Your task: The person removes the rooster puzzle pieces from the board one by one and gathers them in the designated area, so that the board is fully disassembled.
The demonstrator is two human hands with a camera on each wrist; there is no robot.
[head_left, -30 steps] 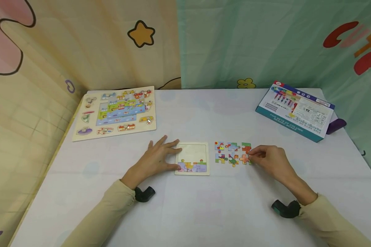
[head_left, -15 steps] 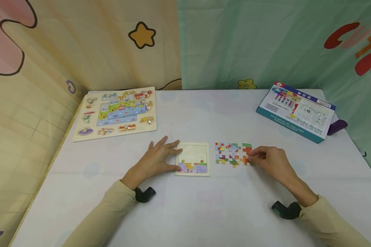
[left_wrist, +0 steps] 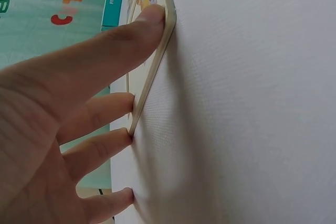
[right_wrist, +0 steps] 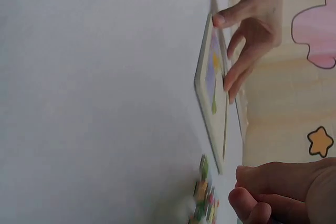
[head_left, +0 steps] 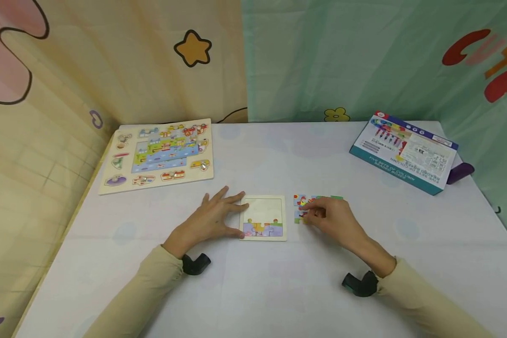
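Note:
A small wooden puzzle tray point(head_left: 264, 206) lies flat in the middle of the table, with joined jigsaw pieces point(head_left: 259, 229) along its near side. My left hand point(head_left: 209, 218) spreads over the tray's left edge. In the left wrist view the thumb point(left_wrist: 149, 19) presses by one corner, and two fingertips touch the edge farther along. Loose jigsaw pieces point(head_left: 298, 201) lie to the right of the tray, partly hidden beneath my right hand point(head_left: 334, 220). That hand's thumb and fingertips are drawn together over the left column; I cannot tell whether a piece is between them.
A larger wooden knob puzzle board point(head_left: 110, 185) with picture sheets on it lies at the back left. At the back right is a cardboard box point(head_left: 401, 155), a purple object point(head_left: 460, 172) sticking out behind it. Printed curtains stand behind the table.
My right hand has moved left from the right column of loose pieces to the left column, covering several pieces. The left hand stays at the tray's edge, its thumb shifted slightly toward the near corner.

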